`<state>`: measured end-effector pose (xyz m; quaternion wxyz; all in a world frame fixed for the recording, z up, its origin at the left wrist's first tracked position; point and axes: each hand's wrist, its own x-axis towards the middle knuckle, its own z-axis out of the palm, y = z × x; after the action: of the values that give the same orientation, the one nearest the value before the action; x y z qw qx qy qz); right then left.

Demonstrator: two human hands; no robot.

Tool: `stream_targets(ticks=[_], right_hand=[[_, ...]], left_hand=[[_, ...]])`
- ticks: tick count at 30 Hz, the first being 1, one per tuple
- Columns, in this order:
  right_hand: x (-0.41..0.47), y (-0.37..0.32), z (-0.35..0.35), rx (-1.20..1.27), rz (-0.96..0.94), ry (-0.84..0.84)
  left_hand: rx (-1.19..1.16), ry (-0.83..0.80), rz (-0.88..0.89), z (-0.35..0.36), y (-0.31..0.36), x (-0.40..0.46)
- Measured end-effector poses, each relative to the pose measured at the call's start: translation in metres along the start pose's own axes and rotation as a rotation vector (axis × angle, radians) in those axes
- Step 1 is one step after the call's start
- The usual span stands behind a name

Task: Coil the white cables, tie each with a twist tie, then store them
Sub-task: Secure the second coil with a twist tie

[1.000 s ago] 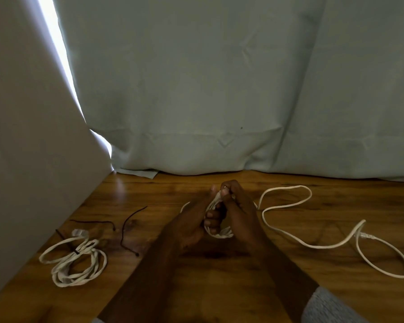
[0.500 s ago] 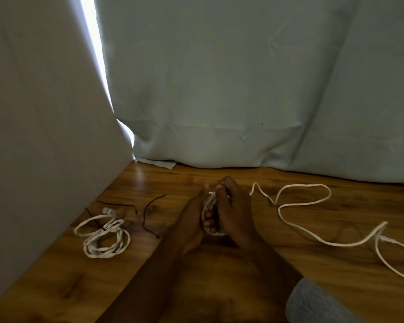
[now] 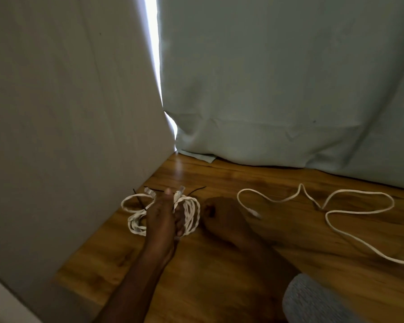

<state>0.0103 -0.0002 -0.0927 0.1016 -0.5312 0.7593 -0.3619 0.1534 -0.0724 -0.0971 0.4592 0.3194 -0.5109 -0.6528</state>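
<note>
Head view: the left hand (image 3: 161, 215) holds a coiled white cable (image 3: 189, 213), its fingers curled through the loops and thumb up, close to the left edge of the wooden desk (image 3: 219, 264). Just beside it, nearer that edge, lies a second coil (image 3: 135, 215) tied with a dark twist tie (image 3: 139, 201). The right hand (image 3: 222, 215) is blurred and rests low on the desk just right of the held coil; whether it grips anything cannot be told. A loose white cable (image 3: 336, 206) sprawls toward the right edge. Another twist tie (image 3: 196, 190) lies behind the coils.
</note>
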Motion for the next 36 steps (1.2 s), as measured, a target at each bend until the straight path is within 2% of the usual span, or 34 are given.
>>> stream_targets(ticks=[6, 10, 13, 15, 17, 22, 27, 30, 33, 36], right_hand=[[-0.009, -0.008, 0.003, -0.204, -0.074, -0.056], [-0.007, -0.006, -0.002, -0.229, 0.015, -0.015], [-0.006, 0.008, -0.020, -0.164, 0.092, 0.123], [-0.008, 0.024, -0.035, -0.102, 0.100, 0.272], [-0.010, 0.039, -0.050, -0.028, 0.074, 0.401], [-0.021, 0.060, -0.083, 0.028, -0.005, 0.570], [-0.025, 0.071, -0.091, 0.102, 0.017, 0.547], [-0.022, 0.071, -0.088, 0.134, -0.009, 0.551], [-0.024, 0.069, -0.085, 0.117, -0.025, 0.488], [-0.027, 0.064, -0.085, 0.128, -0.063, 0.448]], left_hand=[[-0.067, -0.018, 0.004, 0.007, -0.001, 0.002], [-0.080, -0.032, -0.016, 0.015, 0.003, 0.003], [-0.103, -0.061, -0.084, 0.028, 0.009, 0.014], [-0.152, -0.128, -0.134, 0.040, 0.009, 0.027], [-0.184, -0.192, -0.175, 0.056, 0.008, 0.043], [-0.140, -0.280, -0.370, 0.100, -0.008, 0.073], [-0.199, -0.268, -0.419, 0.116, -0.026, 0.087], [-0.234, -0.227, -0.371, 0.107, -0.025, 0.096], [-0.241, -0.115, -0.299, 0.096, -0.030, 0.110], [-0.239, -0.094, -0.239, 0.087, -0.027, 0.116]])
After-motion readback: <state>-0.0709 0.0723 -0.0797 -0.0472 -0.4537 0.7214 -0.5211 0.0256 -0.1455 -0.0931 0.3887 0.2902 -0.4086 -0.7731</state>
